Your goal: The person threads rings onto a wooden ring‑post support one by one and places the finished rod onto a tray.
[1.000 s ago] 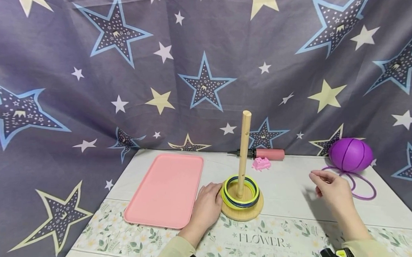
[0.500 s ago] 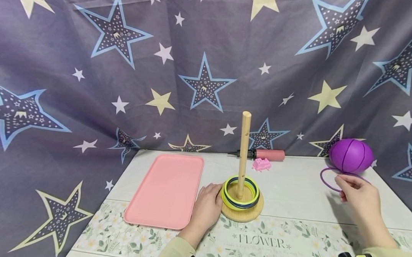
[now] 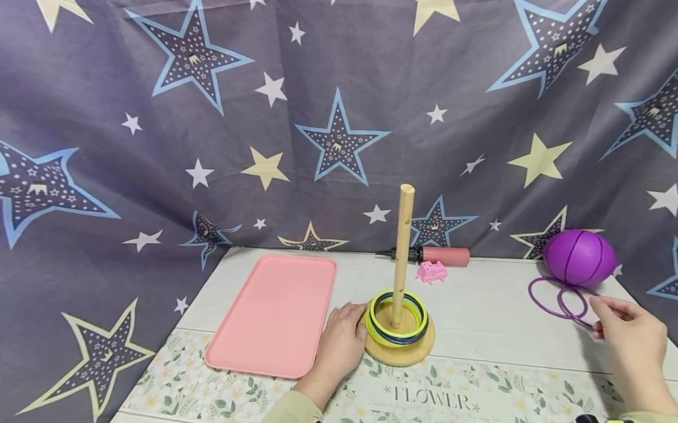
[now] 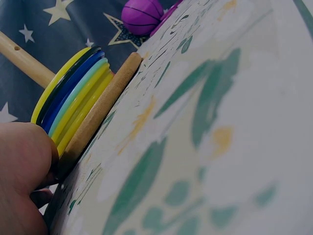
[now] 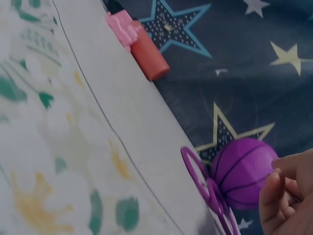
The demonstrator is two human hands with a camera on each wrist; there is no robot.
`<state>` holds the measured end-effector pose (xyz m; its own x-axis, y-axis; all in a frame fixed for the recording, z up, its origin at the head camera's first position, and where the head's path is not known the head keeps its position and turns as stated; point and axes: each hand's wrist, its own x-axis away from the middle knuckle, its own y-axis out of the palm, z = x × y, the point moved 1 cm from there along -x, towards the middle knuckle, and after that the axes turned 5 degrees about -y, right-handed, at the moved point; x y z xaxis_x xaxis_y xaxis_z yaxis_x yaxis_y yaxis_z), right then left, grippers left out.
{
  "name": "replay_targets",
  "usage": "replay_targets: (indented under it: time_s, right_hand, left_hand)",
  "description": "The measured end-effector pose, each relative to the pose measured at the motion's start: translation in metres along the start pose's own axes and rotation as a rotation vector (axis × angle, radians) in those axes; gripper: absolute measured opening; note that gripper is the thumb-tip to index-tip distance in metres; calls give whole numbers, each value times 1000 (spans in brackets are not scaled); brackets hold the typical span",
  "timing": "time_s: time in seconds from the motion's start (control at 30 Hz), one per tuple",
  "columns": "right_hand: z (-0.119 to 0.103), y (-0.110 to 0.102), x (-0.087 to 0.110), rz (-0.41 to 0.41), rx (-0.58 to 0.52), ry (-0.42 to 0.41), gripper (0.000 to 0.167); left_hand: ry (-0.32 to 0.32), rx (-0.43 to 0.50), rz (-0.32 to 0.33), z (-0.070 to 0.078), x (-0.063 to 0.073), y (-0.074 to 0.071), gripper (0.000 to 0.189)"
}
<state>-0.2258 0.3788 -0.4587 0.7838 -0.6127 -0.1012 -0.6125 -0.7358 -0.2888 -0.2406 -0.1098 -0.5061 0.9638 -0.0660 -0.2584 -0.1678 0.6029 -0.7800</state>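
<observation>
My left hand [image 3: 341,341] rests at the left side of a wooden stand's round base [image 3: 401,358], from which a wooden peg [image 3: 403,246] rises upright. Around the peg lie stacked yellow, blue and dark rings [image 4: 73,93], with the left thumb close by them in the left wrist view. My right hand [image 3: 634,337], at the far right, has loosely bent fingers, thumb and index tips close together. Its fingertips overlap the edge of two overlapping purple rings [image 3: 538,300] in the head view; in the right wrist view the rings lie apart from the fingers.
A purple ball [image 3: 581,258] sits behind the purple rings. Left of the stand lies a pink tray [image 3: 272,315]. At the back are a red and black hand pump [image 3: 446,255] and a small pink toy [image 3: 431,272]. Behind the table hangs a star-patterned cloth [image 3: 332,60].
My right hand has moved right, from left of the purple rings across them to their right side. The left hand and the ring stand have stayed where they were.
</observation>
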Motion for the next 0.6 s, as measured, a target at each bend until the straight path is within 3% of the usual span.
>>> replay_targets:
  time_s: [0.1, 0.37, 0.6]
  right_hand:
    - [6, -5, -4, 39, -21, 33, 31]
    - [21, -13, -11, 104, -202, 118, 39]
    - [32, -19, -14, 117, -282, 160, 43]
  left_hand:
    - [-1, 6, 1, 0, 0, 0, 38]
    - [-5, 7, 0, 0, 1, -1, 38]
    - [-6, 8, 1, 1, 1, -1, 38]
